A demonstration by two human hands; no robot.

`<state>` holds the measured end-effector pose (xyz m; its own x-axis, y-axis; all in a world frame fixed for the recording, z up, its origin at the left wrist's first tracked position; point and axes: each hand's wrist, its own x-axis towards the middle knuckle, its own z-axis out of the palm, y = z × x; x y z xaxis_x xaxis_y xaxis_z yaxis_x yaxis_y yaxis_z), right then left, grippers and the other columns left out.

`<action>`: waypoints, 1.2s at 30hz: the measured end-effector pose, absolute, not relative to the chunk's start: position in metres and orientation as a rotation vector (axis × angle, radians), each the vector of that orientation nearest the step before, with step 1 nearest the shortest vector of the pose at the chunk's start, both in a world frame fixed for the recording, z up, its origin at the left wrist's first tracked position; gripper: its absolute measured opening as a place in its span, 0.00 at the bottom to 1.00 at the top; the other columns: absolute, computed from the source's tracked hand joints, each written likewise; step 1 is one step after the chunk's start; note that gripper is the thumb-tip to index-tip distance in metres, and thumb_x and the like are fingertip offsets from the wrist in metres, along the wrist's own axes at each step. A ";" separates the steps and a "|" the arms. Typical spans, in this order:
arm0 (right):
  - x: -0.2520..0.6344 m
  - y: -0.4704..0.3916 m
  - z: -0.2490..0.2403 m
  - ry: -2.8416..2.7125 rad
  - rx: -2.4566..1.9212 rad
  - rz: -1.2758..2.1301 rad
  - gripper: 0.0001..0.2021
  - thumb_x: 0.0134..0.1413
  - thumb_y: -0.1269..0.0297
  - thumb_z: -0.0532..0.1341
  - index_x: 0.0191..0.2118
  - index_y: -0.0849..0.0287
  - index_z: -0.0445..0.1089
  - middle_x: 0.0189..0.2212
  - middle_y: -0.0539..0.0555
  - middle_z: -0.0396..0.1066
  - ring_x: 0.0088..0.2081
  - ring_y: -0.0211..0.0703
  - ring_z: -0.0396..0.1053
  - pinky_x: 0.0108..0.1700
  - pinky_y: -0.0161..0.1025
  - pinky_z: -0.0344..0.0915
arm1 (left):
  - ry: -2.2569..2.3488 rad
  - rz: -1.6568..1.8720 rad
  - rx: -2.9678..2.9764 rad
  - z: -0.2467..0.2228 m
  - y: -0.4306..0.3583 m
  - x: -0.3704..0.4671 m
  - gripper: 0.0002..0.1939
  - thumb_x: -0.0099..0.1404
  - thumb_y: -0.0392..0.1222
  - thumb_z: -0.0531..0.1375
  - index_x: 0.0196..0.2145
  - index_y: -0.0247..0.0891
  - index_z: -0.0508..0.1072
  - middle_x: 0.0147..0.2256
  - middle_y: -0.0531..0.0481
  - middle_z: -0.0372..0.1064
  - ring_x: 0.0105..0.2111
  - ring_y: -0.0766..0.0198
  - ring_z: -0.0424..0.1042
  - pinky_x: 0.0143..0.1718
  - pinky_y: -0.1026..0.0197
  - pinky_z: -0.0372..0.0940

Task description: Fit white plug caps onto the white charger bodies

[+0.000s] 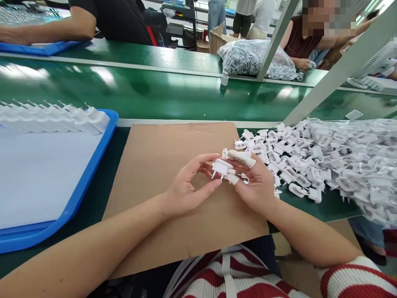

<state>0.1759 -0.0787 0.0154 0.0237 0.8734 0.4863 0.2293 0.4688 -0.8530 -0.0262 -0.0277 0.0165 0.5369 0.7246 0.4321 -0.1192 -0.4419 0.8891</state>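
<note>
My left hand (195,182) and my right hand (256,180) meet over the cardboard sheet (149,174). Between them is a white plug piece (222,167) with thin prongs pointing down; the left fingers and thumb are closed on its left side. White covers sit on the right thumb and a right finger, which press at its right side. More small white pieces show among the right fingers. Right of my hands lies a pile of loose white pieces (287,159), running into a clear plastic bag (356,157) of similar ones.
A blue tray (74,203) at the left holds a row of white plug parts (56,118) along its far side. Beyond runs a green conveyor (161,95). A slanted metal post (338,66) rises at the right. Across it, people sit near another bag (245,58).
</note>
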 end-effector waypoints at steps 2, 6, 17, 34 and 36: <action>0.175 -0.079 0.016 -1.492 -0.998 0.666 0.28 0.61 0.75 0.66 0.63 0.42 0.70 0.57 0.55 0.69 0.55 0.49 0.77 0.61 0.51 0.76 | 0.497 1.066 1.792 0.017 -0.028 -0.026 0.27 0.70 0.33 0.65 0.63 0.45 0.66 0.55 0.44 0.73 0.47 0.62 0.74 0.50 0.58 0.71; 0.174 -0.079 0.016 -1.501 -1.003 0.664 0.28 0.60 0.75 0.65 0.63 0.44 0.69 0.57 0.55 0.70 0.55 0.49 0.77 0.60 0.51 0.77 | 0.478 1.073 1.821 0.015 -0.027 -0.026 0.27 0.70 0.32 0.64 0.63 0.44 0.66 0.56 0.44 0.72 0.47 0.62 0.74 0.50 0.58 0.72; 0.198 -0.052 0.034 -1.198 -1.106 0.382 0.18 0.57 0.66 0.70 0.53 0.47 0.77 0.47 0.52 0.73 0.48 0.44 0.77 0.51 0.45 0.79 | 0.949 0.798 1.959 0.011 -0.011 -0.034 0.34 0.69 0.49 0.66 0.68 0.48 0.61 0.69 0.47 0.58 0.70 0.50 0.55 0.73 0.44 0.52; 0.188 -0.051 0.013 -1.553 -1.185 0.568 0.16 0.61 0.73 0.62 0.52 0.54 0.77 0.43 0.54 0.73 0.44 0.40 0.75 0.47 0.39 0.77 | 1.059 0.709 2.003 -0.006 -0.005 -0.032 0.32 0.64 0.58 0.69 0.62 0.49 0.68 0.60 0.46 0.70 0.59 0.48 0.71 0.63 0.41 0.67; 0.186 -0.053 0.012 -1.605 -1.149 0.571 0.17 0.59 0.76 0.61 0.51 0.56 0.77 0.43 0.54 0.74 0.44 0.39 0.75 0.48 0.39 0.76 | 1.034 0.736 2.041 -0.005 -0.004 -0.033 0.25 0.67 0.57 0.66 0.57 0.49 0.72 0.57 0.47 0.73 0.57 0.49 0.72 0.62 0.43 0.68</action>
